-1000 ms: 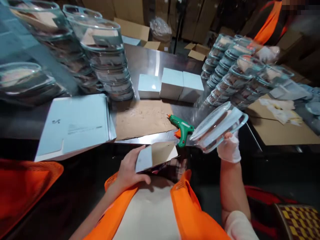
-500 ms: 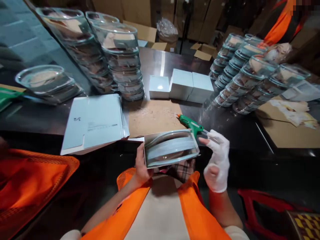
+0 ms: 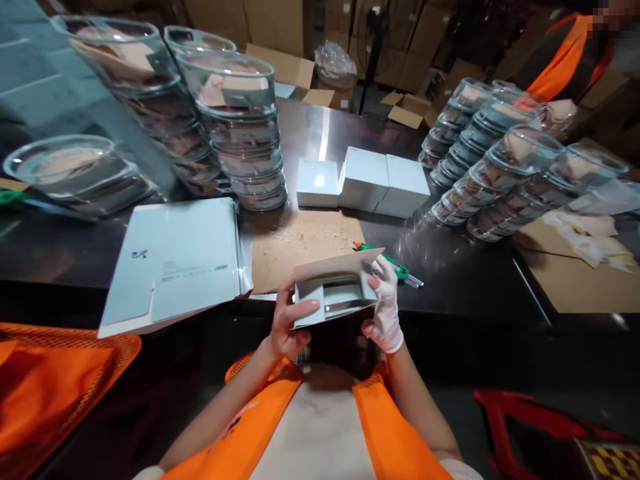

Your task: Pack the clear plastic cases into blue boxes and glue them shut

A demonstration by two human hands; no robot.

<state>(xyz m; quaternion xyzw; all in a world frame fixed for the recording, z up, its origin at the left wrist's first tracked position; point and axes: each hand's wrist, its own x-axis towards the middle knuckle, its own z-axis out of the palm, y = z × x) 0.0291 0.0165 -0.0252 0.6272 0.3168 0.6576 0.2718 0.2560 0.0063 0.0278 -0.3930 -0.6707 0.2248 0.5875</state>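
Observation:
I hold a small pale-blue cardboard box [image 3: 334, 293] in front of my chest, its top flap raised. A clear glass dish sits inside it, only its rim showing. My left hand [image 3: 290, 320], bare, grips the box's left side, with fingers over the left flap. My right hand [image 3: 386, 308], in a white glove, holds the right side, thumb under the bottom and fingers at the lid's edge. A green glue gun [image 3: 395, 267] lies on the table just behind my right hand.
A stack of flat pale-blue box blanks [image 3: 175, 260] lies at the left, with a brown cardboard sheet [image 3: 300, 243] beside it. Three closed boxes [image 3: 365, 180] stand behind. Stacks of glass dishes [image 3: 240, 127] rise left and right [image 3: 490, 160]. A person in orange [image 3: 565, 53] is at the far right.
One second ago my right hand held the glass dish beside the box. Half a second ago the dish lay on the box. Now it sits inside, with both hands on the box.

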